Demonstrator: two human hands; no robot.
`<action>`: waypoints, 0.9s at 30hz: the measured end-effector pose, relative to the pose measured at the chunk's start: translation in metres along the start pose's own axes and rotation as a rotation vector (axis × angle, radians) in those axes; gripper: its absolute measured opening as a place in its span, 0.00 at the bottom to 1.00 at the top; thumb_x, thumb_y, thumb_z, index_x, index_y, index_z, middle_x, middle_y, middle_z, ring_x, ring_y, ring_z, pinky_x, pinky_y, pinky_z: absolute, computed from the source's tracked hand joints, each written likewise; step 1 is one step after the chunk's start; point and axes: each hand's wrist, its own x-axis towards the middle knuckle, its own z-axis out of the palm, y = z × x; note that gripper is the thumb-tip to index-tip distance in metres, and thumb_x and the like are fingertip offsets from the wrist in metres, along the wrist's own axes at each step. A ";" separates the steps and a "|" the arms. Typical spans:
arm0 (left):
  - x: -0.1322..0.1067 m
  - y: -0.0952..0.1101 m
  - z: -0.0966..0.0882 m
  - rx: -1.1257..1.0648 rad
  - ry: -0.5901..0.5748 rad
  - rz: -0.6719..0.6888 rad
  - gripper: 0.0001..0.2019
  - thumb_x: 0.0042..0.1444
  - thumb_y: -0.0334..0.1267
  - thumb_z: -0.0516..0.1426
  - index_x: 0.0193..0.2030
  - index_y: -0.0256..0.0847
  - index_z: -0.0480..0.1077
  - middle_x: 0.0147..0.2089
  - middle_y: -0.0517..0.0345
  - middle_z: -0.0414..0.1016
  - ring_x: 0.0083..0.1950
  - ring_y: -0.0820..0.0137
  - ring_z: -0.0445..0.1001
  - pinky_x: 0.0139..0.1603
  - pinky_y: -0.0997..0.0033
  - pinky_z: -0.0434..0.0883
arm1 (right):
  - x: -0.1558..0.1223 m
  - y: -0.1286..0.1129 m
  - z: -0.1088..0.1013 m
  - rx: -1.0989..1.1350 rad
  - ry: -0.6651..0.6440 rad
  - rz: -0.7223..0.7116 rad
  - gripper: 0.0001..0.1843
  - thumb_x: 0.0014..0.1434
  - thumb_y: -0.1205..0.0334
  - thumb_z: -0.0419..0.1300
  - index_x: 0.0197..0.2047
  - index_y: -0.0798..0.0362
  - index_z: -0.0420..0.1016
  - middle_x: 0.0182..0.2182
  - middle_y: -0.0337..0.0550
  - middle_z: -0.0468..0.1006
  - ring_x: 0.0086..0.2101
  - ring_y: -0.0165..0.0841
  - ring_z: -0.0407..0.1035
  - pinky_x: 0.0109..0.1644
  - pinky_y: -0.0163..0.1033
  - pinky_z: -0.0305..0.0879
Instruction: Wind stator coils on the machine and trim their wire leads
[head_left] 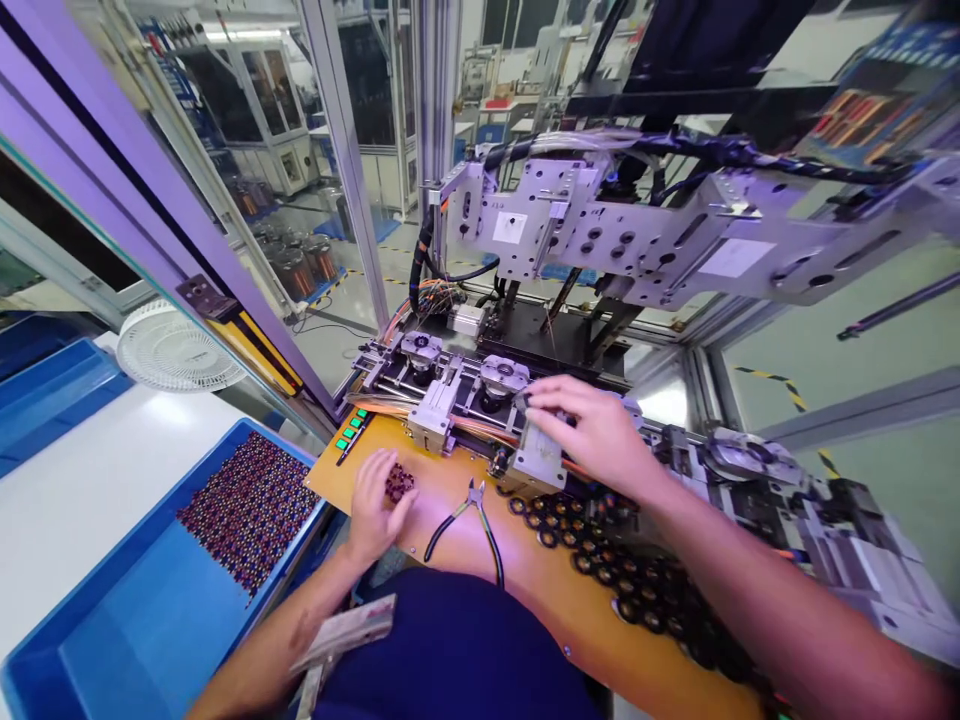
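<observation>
My left hand [377, 508] rests by a small heap of dark red coil-like parts [400, 483] on the orange work board [442, 550]. Its thumb stands apart from the curved fingers, and I see nothing between them. Over the machine, my right hand [592, 432] has thumb and fingertips drawn together beside a round metal fixture [504, 374]. Something small and dark shows at those fingertips, too small to name. A metal block [536, 460] sits below this hand. Diagonal cutters [475, 497] lie on the board between my hands, handles spread toward me.
Many black rings [630, 575] cover the board's right side, under my right forearm. A second round fixture [421, 347] stands farther left. At left, a blue tray [142, 610] holds many small parts. A fan [176, 345] and a metal frame post [247, 330] stand nearby; a machine plate [600, 230] hangs above.
</observation>
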 end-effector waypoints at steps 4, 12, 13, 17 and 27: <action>-0.027 -0.035 0.020 0.100 0.009 -0.107 0.30 0.63 0.42 0.58 0.69 0.39 0.55 0.62 0.36 0.69 0.65 0.50 0.67 0.62 0.42 0.69 | 0.051 0.043 0.009 -0.214 -0.088 -0.116 0.11 0.60 0.65 0.57 0.36 0.58 0.82 0.44 0.50 0.79 0.43 0.37 0.75 0.50 0.43 0.73; -0.037 -0.042 0.031 0.073 -0.024 -0.223 0.30 0.64 0.43 0.56 0.70 0.40 0.53 0.64 0.36 0.65 0.67 0.51 0.65 0.64 0.42 0.66 | 0.069 0.067 0.022 -0.327 -0.243 -0.142 0.13 0.60 0.67 0.54 0.37 0.59 0.81 0.45 0.51 0.79 0.43 0.38 0.74 0.50 0.43 0.72; -0.037 -0.042 0.030 0.065 -0.032 -0.230 0.30 0.64 0.43 0.56 0.70 0.40 0.54 0.64 0.37 0.65 0.67 0.51 0.64 0.65 0.42 0.66 | 0.069 0.067 0.021 -0.342 -0.259 -0.136 0.14 0.60 0.67 0.54 0.37 0.59 0.81 0.45 0.51 0.79 0.43 0.38 0.74 0.50 0.43 0.72; -0.035 -0.041 0.029 0.037 -0.049 -0.234 0.28 0.64 0.42 0.56 0.69 0.40 0.55 0.64 0.37 0.66 0.67 0.52 0.63 0.66 0.42 0.64 | 0.071 0.064 0.021 -0.417 -0.316 -0.097 0.13 0.60 0.68 0.54 0.37 0.60 0.81 0.44 0.50 0.79 0.43 0.38 0.73 0.50 0.42 0.69; -0.034 -0.041 0.029 0.034 -0.050 -0.233 0.27 0.64 0.41 0.56 0.68 0.39 0.57 0.64 0.36 0.66 0.67 0.51 0.64 0.66 0.41 0.64 | 0.075 0.049 0.027 -0.580 -0.386 -0.035 0.15 0.62 0.69 0.52 0.36 0.62 0.80 0.42 0.53 0.78 0.42 0.39 0.70 0.47 0.41 0.65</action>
